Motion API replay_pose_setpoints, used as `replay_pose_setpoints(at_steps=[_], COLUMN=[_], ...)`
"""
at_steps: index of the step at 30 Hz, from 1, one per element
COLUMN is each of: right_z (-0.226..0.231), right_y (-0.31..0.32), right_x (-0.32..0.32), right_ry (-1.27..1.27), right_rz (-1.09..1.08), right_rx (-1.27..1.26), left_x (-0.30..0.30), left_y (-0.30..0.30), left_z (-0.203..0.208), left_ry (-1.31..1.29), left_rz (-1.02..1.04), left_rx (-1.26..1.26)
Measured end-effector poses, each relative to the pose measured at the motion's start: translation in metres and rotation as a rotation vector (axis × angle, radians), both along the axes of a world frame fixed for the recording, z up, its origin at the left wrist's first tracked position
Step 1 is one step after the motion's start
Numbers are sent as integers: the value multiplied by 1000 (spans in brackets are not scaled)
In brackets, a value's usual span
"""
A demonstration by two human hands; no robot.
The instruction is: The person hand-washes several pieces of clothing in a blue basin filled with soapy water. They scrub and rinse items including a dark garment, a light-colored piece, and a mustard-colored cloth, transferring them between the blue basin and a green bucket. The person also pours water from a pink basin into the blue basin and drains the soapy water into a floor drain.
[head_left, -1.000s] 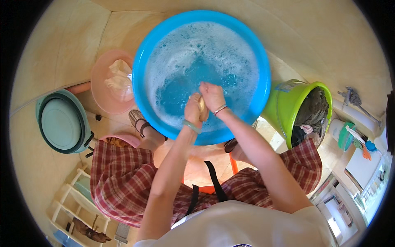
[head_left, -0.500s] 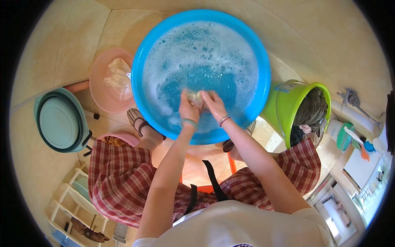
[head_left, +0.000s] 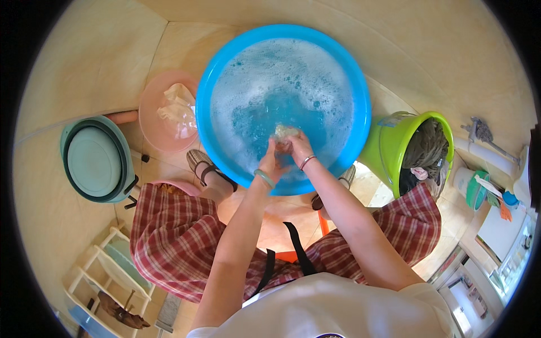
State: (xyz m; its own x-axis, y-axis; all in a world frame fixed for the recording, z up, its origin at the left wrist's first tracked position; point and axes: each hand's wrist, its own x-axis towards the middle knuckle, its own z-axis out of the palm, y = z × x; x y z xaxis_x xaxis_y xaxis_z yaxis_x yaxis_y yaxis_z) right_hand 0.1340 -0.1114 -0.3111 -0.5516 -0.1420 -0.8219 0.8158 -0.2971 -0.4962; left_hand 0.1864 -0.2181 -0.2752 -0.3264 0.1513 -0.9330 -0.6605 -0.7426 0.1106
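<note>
Head view looks down on a wide blue basin [head_left: 363, 110] with foamy water [head_left: 287, 62], and over its near half both hands come together at one small pale bundle [head_left: 283, 133]. This bundle is wet and blurred; it is probably a piece of cloth, but I cannot tell its exact shape. The right hand [head_left: 302, 147] has its fingers bent around the bundle, which lies at the fingertips, on their left side. The left hand [head_left: 270, 164] is just beside, lower and nearer to the body, with its fingers up toward the bundle's underside; whether they close on it, I cannot tell. I judge that two hands are used because a soft wet thing needs support from two sides, and that it is held above the basin so the drips fall back inside. The pink basin [head_left: 147, 135] with a pale cloth [head_left: 177, 107] stands close on the left, and the green bucket [head_left: 383, 149] with dark fabric [head_left: 425, 149] leans open on the right, both perhaps placed so for easy reach from the seat.
</note>
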Motion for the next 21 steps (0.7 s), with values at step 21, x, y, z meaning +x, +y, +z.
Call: replay_pose_setpoints(at_steps=[21], right_z=[180], right_y=[48], right_x=[-46], right_ry=[262], right_rz=[482], right_rx=[-781], left_x=[-31], left_y=[20], left_z=[145], left_ry=[511], left_rz=[333], left_rx=[847])
